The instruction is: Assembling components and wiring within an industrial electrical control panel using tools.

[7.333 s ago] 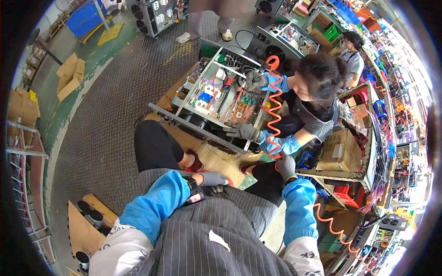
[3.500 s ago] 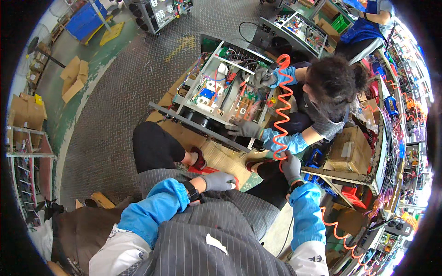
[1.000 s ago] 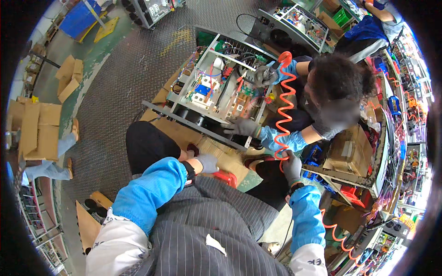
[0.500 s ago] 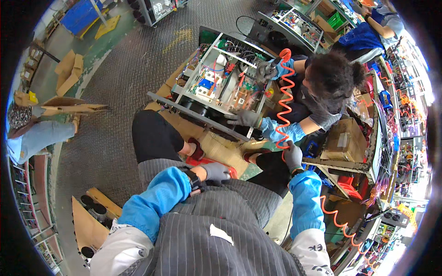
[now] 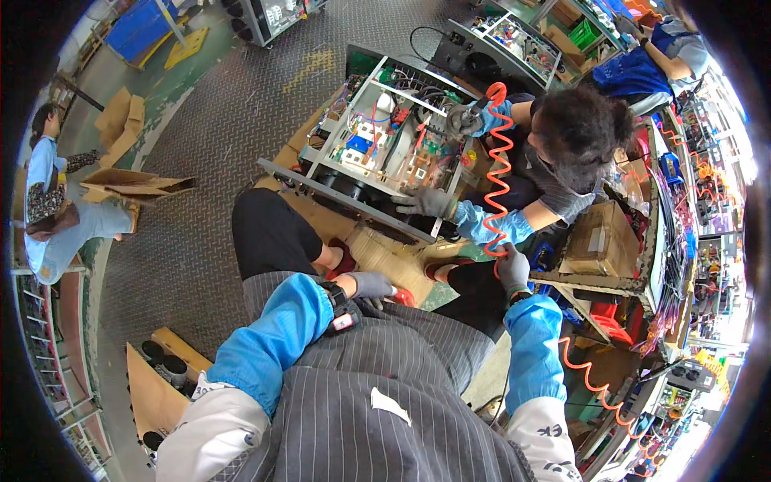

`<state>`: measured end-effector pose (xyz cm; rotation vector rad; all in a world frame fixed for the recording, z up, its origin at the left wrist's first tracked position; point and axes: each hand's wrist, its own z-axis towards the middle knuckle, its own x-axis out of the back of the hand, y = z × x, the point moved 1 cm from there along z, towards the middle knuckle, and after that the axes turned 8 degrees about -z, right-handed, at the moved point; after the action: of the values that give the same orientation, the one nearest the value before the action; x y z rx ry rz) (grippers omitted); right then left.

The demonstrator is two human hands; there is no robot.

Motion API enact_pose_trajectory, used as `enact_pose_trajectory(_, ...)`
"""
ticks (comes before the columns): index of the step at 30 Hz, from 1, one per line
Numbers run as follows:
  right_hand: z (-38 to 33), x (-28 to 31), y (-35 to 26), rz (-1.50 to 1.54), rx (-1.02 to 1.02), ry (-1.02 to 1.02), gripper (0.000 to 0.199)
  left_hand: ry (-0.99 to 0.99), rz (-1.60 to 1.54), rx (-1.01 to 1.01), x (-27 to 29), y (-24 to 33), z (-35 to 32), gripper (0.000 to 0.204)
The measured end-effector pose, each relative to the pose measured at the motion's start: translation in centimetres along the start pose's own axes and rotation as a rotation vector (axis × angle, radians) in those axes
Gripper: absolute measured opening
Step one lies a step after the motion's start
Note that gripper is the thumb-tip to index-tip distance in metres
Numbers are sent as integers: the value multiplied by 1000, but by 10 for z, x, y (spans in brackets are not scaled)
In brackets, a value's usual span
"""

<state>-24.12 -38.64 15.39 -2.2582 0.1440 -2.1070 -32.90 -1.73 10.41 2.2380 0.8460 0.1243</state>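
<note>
My left hand (image 5: 371,284), in a grey glove with a blue sleeve, rests low over my striped apron, fingers curled beside a small red object (image 5: 402,297). Whether it grips that object is unclear. My right hand (image 5: 514,271), also grey-gloved, is raised at the lower end of an orange coiled hose (image 5: 499,173); its grip is hidden. Beyond both hands lies an open metal chassis (image 5: 377,153) full of wiring and circuit parts. A co-worker (image 5: 580,128) opposite me has one gloved hand (image 5: 426,202) on the chassis's near edge and the other (image 5: 463,119) on its top.
Brown cardboard (image 5: 385,249) lies under the chassis on the checker-plate floor (image 5: 201,241). At the left a second person (image 5: 56,209) holds flat cardboard. A cluttered bench with a cardboard box (image 5: 602,241) stands at the right. A wooden pallet (image 5: 157,386) is at lower left.
A person carrying cardboard has come in at the left. The co-worker's hands have shifted on the chassis. My two hands stay near my lap and the hose.
</note>
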Motion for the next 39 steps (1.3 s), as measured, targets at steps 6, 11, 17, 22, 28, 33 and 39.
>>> enact_pose_trajectory(6, 1, -7, 14, 10, 16, -10, 27, -14, -31, 46, -2, 10, -4, 41)
enact_pose_trajectory(11, 1, -6, 4, 4, 5, 11, 26, -11, -118, 143, 0, 12, -11, 41)
enact_pose_trajectory(17, 2, -7, 6, -6, 7, 10, 26, -11, -115, 131, 1, 2, -1, 41)
enact_pose_trajectory(22, 3, -8, 6, -5, -6, -11, 27, -6, -134, 163, 1, -1, 3, 42)
enact_pose_trajectory(28, 3, -6, 5, -12, 7, -21, 27, -45, -84, 73, 2, 1, 2, 42)
enact_pose_trajectory(33, 2, -2, -1, -8, 4, -41, 28, -27, -80, 83, 2, 2, 1, 42)
enact_pose_trajectory(39, 3, -3, 2, 4, 23, -32, 30, -35, -108, 121, 2, -1, 4, 42)
